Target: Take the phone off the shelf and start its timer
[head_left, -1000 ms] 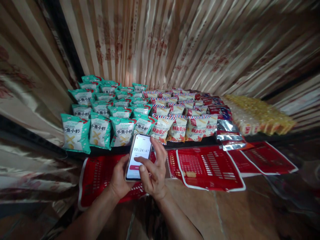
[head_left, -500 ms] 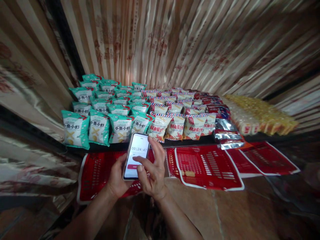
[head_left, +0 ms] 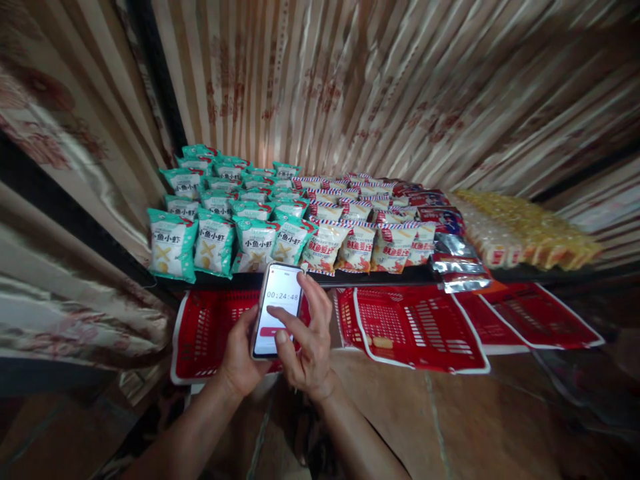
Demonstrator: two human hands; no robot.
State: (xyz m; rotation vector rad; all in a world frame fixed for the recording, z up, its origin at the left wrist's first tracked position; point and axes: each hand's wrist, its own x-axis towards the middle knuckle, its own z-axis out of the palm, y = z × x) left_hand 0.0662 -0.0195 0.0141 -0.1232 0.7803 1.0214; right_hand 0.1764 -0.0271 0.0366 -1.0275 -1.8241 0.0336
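1. Step in hand, as I read it: timer business on the phone (head_left: pixel 277 309). The left hand (head_left: pixel 240 360) has it cradled from the left side and underneath, fingers clamped around its edge, screen up toward the camera. It's held in the air just above the near-left red basket (head_left: pixel 210 333), in front of the tabletop (head_left: pixel 380 277) edge.

2. The screen shows a stopwatch-style readout, 00:24:48, with a red button lower down on it.

3. The right hand (head_left: pixel 307 347) is cupped against the phone's right side, fingers spread apart and loosely curled. Its thumb (head_left: pixel 286 341) sits right over the red button. Touching the glass or just hovering? Can't tell from this angle.

4. Past the phone, the tabletop is packed with rows of snack bags: green packs (head_left: pixel 215 233) on the left, red-and-white packs (head_left: pixel 357 243) in the middle, a couple of silver foil packs (head_left: pixel 457 263) and some yellow packs (head_left: pixel 525 233) further right.

5. More red baskets lie on the floor below the tabletop edge. The middle basket (head_left: pixel 420 327) has a small biscuit-looking thing (head_left: pixel 383 343) in it.

6. My guess at what the next move needs: a light, well-aimed thumb press on that red button while the left hand keeps the phone steady, since a shaky grip makes a mis-tap easy.
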